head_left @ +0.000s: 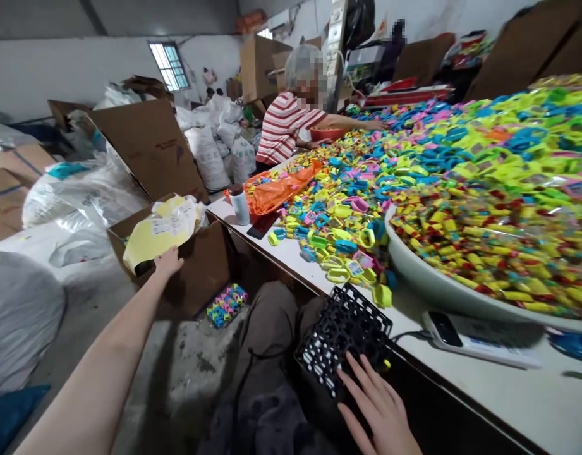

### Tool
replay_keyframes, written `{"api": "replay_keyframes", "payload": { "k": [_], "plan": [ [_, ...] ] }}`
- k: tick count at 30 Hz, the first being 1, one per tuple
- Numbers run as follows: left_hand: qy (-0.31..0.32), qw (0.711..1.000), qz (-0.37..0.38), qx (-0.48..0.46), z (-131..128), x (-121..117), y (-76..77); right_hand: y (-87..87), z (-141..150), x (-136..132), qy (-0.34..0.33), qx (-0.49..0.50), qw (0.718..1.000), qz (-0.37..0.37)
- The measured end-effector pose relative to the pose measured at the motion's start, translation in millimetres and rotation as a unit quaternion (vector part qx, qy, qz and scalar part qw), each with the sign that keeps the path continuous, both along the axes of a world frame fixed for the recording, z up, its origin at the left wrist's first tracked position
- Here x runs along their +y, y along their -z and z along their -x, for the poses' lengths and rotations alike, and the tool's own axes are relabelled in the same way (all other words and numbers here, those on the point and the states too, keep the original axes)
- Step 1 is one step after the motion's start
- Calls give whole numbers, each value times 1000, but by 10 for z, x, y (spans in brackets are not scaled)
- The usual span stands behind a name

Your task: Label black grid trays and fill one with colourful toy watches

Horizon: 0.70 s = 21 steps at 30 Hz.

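Observation:
At the near edge of an open cardboard box (196,278), my left hand (169,261) has its fingers curled on the lower edge of a yellow sheet (151,241). White printed labels show on the sheet, and the box's contents beneath are mostly hidden. My right hand (378,404) is open, its fingers spread against the lower side of a black plastic grid tray (345,328). The tray tilts between my lap and the table edge. Just beyond it lie loose yellow, blue and pink plastic toy watches (340,262).
A large white basin (414,268) holds many small wrapped pieces. A power bank (480,341) with a cable, a can (239,205) and an orange bag (281,189) sit on the white table (518,392). A co-worker (285,126) reaches across it. A coloured bundle (227,304) lies on the floor.

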<state>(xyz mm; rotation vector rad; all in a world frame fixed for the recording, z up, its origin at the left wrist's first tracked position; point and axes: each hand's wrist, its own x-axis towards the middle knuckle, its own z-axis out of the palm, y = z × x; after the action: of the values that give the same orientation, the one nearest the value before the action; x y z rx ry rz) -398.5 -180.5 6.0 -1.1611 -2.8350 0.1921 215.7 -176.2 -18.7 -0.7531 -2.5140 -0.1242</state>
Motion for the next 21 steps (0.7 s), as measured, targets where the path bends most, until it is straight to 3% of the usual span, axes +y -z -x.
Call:
{"api": "replay_keyframes", "payload": {
  "k": [5, 13, 16, 21],
  "plan": [
    [-1, 997, -75, 16, -118, -108, -18, 3, -9, 5, -4, 14, 1000, -9],
    [-34, 978, -205, 21, -450, -431, 243, 43, -4, 21, -10, 24, 1000, 8],
    [-17, 974, -226, -14, -363, -437, 156, 49, -17, 41, -14, 31, 999, 5],
    [-13, 960, -275, -48, 104, -184, -146, 49, -6, 91, -21, 38, 999, -4]
  ]
}}
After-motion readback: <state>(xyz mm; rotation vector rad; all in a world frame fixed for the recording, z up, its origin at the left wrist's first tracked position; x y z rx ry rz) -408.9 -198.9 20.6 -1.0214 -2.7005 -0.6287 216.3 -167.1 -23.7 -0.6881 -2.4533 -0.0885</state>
